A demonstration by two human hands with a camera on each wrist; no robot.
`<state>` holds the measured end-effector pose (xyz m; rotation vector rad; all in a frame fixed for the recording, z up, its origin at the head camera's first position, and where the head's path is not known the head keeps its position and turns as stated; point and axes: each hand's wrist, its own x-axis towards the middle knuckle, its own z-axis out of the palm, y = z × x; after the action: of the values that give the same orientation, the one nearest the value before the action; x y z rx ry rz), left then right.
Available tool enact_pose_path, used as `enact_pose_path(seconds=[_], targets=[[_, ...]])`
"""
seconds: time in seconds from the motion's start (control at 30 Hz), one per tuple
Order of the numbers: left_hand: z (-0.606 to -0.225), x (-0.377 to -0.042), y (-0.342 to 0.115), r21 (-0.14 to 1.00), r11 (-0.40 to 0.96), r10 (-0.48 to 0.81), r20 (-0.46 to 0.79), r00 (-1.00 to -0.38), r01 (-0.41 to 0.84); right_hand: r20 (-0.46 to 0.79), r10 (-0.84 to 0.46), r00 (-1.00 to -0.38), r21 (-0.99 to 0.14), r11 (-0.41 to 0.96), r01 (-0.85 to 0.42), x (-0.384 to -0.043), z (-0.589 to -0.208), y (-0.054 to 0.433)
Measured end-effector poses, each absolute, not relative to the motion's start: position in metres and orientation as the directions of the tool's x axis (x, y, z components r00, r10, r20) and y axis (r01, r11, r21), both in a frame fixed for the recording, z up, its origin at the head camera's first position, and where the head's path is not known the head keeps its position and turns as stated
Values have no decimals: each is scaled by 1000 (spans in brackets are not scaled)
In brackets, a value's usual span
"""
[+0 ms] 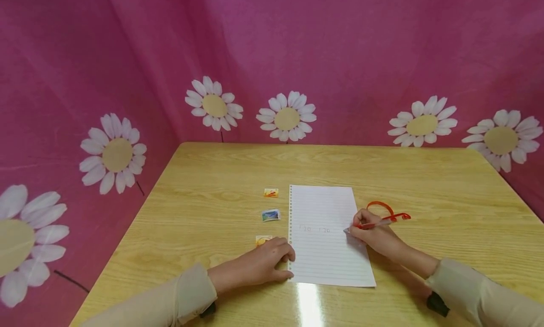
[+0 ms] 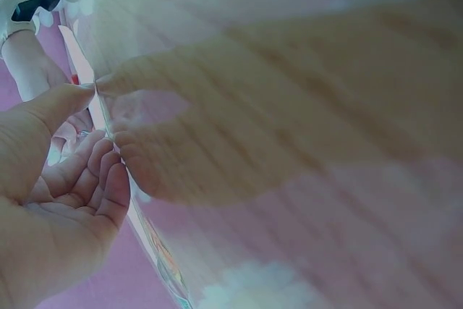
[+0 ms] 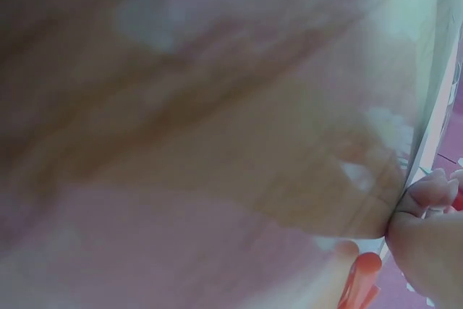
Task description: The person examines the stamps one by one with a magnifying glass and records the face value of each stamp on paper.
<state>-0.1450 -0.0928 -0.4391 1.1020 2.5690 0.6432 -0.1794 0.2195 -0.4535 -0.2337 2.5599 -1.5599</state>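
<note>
My right hand (image 1: 374, 230) pinches a red pen (image 1: 384, 221), with its tip close to the lined paper (image 1: 323, 261) near the right margin. Faint handwritten marks (image 1: 314, 229), which look like numbers, stand on the paper to the left of the tip. At the sheet's punched left edge rests my left hand (image 1: 265, 263), fingers loosely bent, thumb and fingertips on the edge. In the left wrist view, this hand (image 2: 72, 171) shows its fingertips against the surface. Only part of the right hand (image 3: 427, 229) appears in the right wrist view, beside the pen's orange-red end (image 3: 362, 276).
Left of the sheet lie small stamp-like pictures in a column: a yellow one (image 1: 271, 193), a blue one (image 1: 270, 215) and another yellow one (image 1: 262, 239), partly covered by the left hand. A red loop (image 1: 380, 203) shows behind the pen. A pink flowered curtain (image 1: 340, 58) borders the wooden table (image 1: 221, 176).
</note>
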Motion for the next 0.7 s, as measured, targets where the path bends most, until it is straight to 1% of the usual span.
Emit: enact_pose_path(seconds=[0.37,0.7], targets=[[-439,-146,-93,497,593,749,-53,-660,633,-27,-189,-982,-876,477,-68,-180,-453,218],[-440,-146,-95,492,582,756,-34,-654,647,-24,-241,-970,-903,421,-82,-179,-454,220]])
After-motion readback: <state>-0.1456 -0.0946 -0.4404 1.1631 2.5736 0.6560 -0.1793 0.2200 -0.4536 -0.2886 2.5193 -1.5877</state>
